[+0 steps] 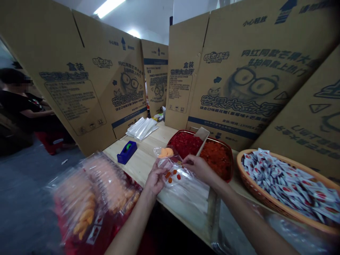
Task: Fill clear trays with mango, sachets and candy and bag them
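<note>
My left hand [155,178] is closed at the left edge of a clear plastic bag [173,181], pinching it. Several small red and orange pieces [174,172] lie in or under its film. Just behind sits a puffy light-orange piece [166,152] in clear plastic. My right hand [196,167] is bent at the bag's right side, thumb and fingers pressed together; what they pinch is too small to make out. Close beyond it stands a dark red tray [232,166] of small red pieces [186,142] and orange pieces [215,157], split by a divider [203,140].
A blue tape dispenser [126,153] and a stack of clear bags [142,128] lie left on the table. Filled bags [106,180] hang at the left edge. An orange basket [243,170] of sachets stands right. Cardboard boxes [156,81] wall the back; a person [18,95] sits far left.
</note>
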`<state>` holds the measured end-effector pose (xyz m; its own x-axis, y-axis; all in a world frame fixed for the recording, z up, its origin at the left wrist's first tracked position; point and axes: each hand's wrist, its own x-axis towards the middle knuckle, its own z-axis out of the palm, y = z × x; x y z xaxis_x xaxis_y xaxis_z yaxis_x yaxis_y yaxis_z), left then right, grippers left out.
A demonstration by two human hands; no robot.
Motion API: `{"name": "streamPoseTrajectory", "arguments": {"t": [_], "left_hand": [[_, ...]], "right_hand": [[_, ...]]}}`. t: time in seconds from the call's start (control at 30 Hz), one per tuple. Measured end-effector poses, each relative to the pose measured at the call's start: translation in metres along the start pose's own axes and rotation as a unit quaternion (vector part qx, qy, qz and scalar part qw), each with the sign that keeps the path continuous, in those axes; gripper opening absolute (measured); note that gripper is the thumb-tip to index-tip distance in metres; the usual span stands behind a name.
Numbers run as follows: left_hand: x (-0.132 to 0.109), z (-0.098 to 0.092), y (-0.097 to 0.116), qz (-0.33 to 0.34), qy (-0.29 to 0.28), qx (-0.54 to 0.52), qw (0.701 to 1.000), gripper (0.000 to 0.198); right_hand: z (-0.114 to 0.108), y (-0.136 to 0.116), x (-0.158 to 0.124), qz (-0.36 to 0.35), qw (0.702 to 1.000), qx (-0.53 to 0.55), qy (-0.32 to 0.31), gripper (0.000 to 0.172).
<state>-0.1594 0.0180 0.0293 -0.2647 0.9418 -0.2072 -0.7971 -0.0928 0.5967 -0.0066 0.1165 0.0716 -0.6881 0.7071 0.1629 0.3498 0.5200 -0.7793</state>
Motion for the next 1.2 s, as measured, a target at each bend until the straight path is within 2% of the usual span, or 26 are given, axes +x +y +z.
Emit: {"name": "streamPoseTrajectory", "arguments": {"t": [0.1, 0.17, 0.27, 0.33, 0.47, 0.53, 0.67, 0.73, 0.87, 0.97, 1.1, 1.2], "left_hand": [[-0.001, -0.001, 0.002, 0.001, 0.005, -0.003, 1.0, 0.067], [-0.001, -0.003, 0.002, -0.004, 0.006, -0.008, 1.0, 0.067], [-0.002, -0.006, 0.002, -0.008, 0.012, -0.01, 1.0, 0.069], [-0.004, -0.009, 0.003, -0.007, 0.01, -0.009, 1.0, 0.068], [-0.005, -0.013, 0.003, -0.006, 0.004, 0.006, 1.0, 0.067], [-0.005, -0.014, 0.001, -0.009, 0.004, 0.019, 1.0, 0.066], [-0.006, -0.012, -0.003, -0.009, 0.005, 0.028, 1.0, 0.065], [-0.006, -0.01, -0.004, -0.009, 0.004, 0.028, 1.0, 0.065], [-0.006, -0.007, -0.004, -0.013, 0.005, 0.026, 1.0, 0.067], [-0.005, -0.007, -0.006, -0.013, 0.01, 0.022, 1.0, 0.069], [-0.005, -0.006, -0.011, -0.019, -0.001, 0.019, 1.0, 0.069], [-0.006, -0.005, -0.013, -0.02, -0.007, 0.021, 1.0, 0.068]], "right_hand": [[-0.012, 0.002, -0.002, 0.024, 1.0, -0.005, -0.012, 0.011], [-0.023, 0.008, -0.003, 0.037, 0.997, -0.059, 0.022, 0.015], [-0.043, 0.031, -0.008, 0.152, 0.96, -0.219, 0.081, 0.02], [-0.053, 0.053, -0.015, 0.231, 0.933, -0.269, 0.061, 0.017], [-0.055, 0.091, -0.025, 0.288, 0.931, -0.224, -0.024, 0.003], [-0.05, 0.102, -0.023, 0.298, 0.932, -0.202, -0.048, 0.006], [-0.043, 0.111, -0.016, 0.301, 0.933, -0.191, -0.041, 0.018], [-0.045, 0.113, -0.014, 0.289, 0.939, -0.188, -0.02, 0.018], [-0.053, 0.103, -0.015, 0.247, 0.951, -0.179, 0.043, 0.01], [-0.053, 0.077, -0.018, 0.208, 0.963, -0.153, 0.072, 0.01], [-0.028, 0.031, -0.024, 0.147, 0.989, -0.021, 0.012, 0.017], [-0.009, 0.013, -0.028, 0.091, 0.994, 0.056, -0.015, 0.017]]}}
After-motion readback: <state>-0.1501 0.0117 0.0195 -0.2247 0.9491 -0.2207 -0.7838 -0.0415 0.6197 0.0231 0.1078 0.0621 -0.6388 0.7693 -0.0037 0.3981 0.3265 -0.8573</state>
